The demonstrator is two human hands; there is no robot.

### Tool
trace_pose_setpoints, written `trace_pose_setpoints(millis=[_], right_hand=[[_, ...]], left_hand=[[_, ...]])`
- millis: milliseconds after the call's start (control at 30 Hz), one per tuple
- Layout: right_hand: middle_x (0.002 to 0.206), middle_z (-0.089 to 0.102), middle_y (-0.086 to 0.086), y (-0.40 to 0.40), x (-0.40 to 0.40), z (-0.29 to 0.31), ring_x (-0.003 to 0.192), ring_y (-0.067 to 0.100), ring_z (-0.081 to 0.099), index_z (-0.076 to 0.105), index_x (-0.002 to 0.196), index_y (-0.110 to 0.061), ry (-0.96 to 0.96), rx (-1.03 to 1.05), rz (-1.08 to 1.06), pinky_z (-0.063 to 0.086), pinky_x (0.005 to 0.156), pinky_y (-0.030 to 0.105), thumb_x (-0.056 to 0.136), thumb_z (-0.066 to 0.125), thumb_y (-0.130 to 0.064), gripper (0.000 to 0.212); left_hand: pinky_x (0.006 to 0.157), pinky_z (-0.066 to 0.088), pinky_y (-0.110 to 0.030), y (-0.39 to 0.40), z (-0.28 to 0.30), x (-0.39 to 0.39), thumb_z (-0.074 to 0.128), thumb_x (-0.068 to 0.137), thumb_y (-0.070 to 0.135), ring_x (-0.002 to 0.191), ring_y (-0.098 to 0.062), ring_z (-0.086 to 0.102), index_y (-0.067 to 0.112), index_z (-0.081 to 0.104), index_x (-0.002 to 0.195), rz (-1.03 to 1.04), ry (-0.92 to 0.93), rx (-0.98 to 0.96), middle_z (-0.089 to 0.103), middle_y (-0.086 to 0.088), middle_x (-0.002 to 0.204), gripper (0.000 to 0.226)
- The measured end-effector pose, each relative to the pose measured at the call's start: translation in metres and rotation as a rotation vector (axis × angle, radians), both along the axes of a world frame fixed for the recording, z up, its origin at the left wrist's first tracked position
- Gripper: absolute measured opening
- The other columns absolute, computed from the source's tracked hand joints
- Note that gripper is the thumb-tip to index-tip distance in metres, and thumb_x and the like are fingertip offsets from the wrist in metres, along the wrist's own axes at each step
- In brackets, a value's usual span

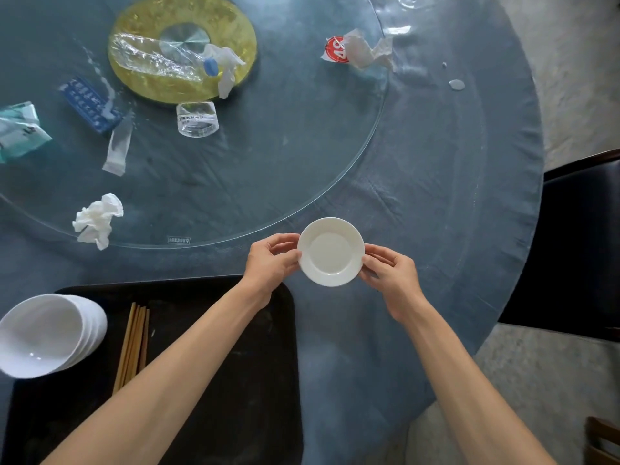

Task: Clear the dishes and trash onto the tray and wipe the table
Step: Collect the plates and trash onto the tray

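Blue-clothed round table [419, 203] below me, litter strewn across its glass turntable [268, 162]. I've got the small white plate [330, 251] pinched at both rims, left hand [271, 263] and right hand [389, 276] fingers curled, just beside the black tray [235, 380] holding stacked bowls [50, 333] and chopsticks [134, 344].

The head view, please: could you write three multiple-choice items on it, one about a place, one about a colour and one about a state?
1. Where do the chopsticks lie?
A. on the black tray
B. on the glass turntable
C. on the chair

2. What colour is the cap of the crushed bottle?
A. red
B. blue
C. green

3. How is the small white plate held?
A. by neither hand
B. by the right hand only
C. by both hands

Answers:
1 A, they rest on the tray beside the stacked bowls.
2 B, the cap shows blue.
3 C, the left hand and right hand grip opposite rims.
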State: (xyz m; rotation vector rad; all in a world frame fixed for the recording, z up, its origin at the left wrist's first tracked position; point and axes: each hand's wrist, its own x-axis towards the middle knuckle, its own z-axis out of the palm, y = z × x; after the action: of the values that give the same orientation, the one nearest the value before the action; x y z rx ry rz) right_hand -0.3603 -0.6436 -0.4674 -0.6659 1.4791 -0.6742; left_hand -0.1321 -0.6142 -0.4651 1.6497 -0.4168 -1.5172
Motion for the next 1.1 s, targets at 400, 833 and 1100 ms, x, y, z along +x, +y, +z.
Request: trace_pose_setpoints(millis=[400,833,1100], right_hand=[[0.110,0.076,0.012,0.103,0.078,0.049,0.097,0.022,0.076,0.073,0.109,-0.009,-0.011,0.025,0.317,0.062,0.080,0.031,0.096,0.066,0.000,0.017],[0.100,0.077,-0.003,0.237,0.269,0.024,0.098,0.015,0.075,0.077,0.102,-0.024,0.134,0.075,0.613,0.064,0.082,0.031,0.092,0.076,-0.011,0.016],[0.093,0.072,-0.018,0.273,0.345,0.006,0.093,0.005,0.069,0.078,0.097,-0.037,0.342,-0.032,0.837,0.059,0.078,0.024,0.092,0.070,-0.016,0.022]], left_hand=[[0.071,0.058,-0.020,0.175,0.044,0.071,0.076,0.085,0.014,0.099,-0.002,0.070,0.038,0.075,0.097,0.146,-0.031,-0.021,0.075,0.013,0.101,0.028],[0.072,0.060,-0.022,0.350,0.034,0.208,0.069,0.090,-0.001,0.094,-0.004,0.072,0.025,0.076,0.102,0.496,-0.161,0.140,0.076,0.013,0.094,0.030],[0.093,0.058,-0.040,0.392,0.007,0.272,0.071,0.086,0.002,0.097,-0.013,0.070,0.019,0.077,0.107,0.440,-0.420,0.316,0.075,0.006,0.097,0.028]])
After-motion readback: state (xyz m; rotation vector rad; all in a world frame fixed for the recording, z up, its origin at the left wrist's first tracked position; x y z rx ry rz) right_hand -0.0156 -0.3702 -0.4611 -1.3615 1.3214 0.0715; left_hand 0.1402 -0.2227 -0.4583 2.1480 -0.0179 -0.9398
